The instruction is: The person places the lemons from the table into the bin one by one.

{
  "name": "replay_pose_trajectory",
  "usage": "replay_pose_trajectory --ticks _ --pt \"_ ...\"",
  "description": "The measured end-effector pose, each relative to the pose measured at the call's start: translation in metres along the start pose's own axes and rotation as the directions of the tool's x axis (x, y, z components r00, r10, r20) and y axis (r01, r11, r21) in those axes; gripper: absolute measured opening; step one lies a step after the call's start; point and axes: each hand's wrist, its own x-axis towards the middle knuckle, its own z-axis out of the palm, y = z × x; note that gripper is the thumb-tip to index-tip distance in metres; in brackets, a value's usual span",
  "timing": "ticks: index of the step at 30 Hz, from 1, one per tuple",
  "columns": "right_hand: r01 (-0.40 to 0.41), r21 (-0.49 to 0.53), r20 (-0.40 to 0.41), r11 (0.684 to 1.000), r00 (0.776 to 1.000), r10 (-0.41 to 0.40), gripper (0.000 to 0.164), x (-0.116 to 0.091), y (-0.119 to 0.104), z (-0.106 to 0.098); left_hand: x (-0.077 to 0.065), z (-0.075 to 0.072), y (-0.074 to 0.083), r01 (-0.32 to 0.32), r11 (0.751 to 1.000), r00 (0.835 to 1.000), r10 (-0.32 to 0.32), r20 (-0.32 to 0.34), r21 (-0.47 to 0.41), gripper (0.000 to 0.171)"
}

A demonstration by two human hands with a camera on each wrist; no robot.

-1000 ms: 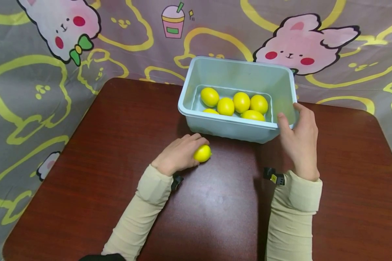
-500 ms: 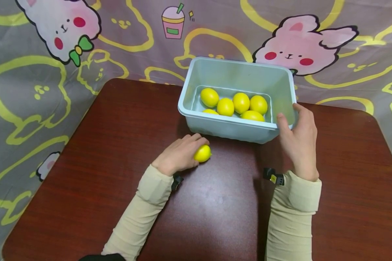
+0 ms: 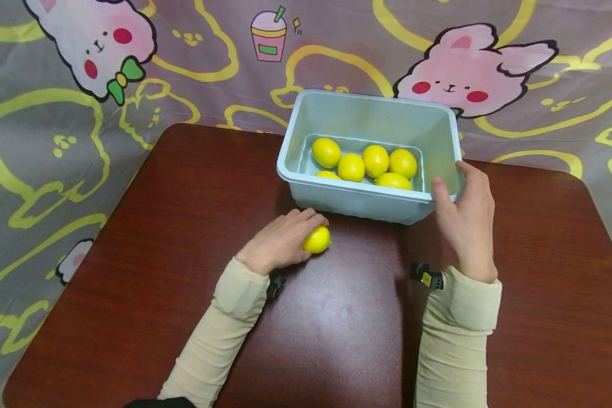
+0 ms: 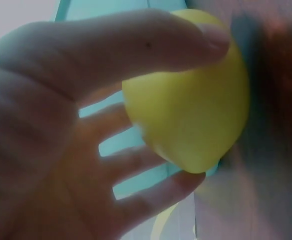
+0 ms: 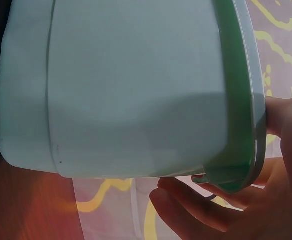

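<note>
A yellow lemon (image 3: 318,239) is held by my left hand (image 3: 280,241), just in front of the light blue plastic bin (image 3: 357,198). In the left wrist view the thumb lies across the lemon (image 4: 190,110) and the fingers curve behind it. My right hand (image 3: 467,218) grips the bin's right end, thumb over the rim and fingers outside. The right wrist view shows the bin's wall (image 5: 136,90) up close, with fingers (image 5: 195,210) along its end. Inside the bin lie several lemons (image 3: 352,168), one partly hidden by the front rim.
The bin stands at the back of a dark reddish-brown table (image 3: 311,351) with rounded corners. Behind it hangs a grey cloth (image 3: 214,34) printed with cartoon animals and yellow outlines. Small black devices (image 3: 427,276) sit at both wrists.
</note>
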Motion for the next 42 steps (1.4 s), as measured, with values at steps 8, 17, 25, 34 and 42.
replay_pose_trajectory --ticks 8,17,25,34,42 --pt "-0.005 -0.002 0.005 1.000 1.000 0.005 0.058 0.000 0.000 -0.001 -0.001 -0.002 0.000 0.013 1.000 1.000 -0.013 -0.013 -0.022 0.059" --pt "0.011 -0.006 -0.007 1.000 1.000 -0.011 0.057 -0.001 -0.002 -0.001 -0.001 -0.004 -0.001 -0.008 1.000 0.998 0.006 -0.058 -0.030 0.054" --pt "0.018 -0.003 -0.012 1.000 1.000 -0.018 0.056 -0.002 -0.003 -0.001 -0.002 -0.005 -0.002 -0.033 0.999 0.995 0.031 -0.096 -0.020 0.050" --pt "0.013 -0.006 -0.012 1.000 1.000 -0.013 0.056 -0.002 -0.002 -0.001 -0.003 -0.008 -0.001 -0.064 0.998 0.990 0.062 -0.126 -0.011 0.050" --pt "-0.002 0.000 0.004 1.000 1.000 0.002 0.057 -0.002 -0.003 -0.001 -0.004 -0.012 0.001 -0.105 0.994 0.983 0.101 -0.156 -0.021 0.048"
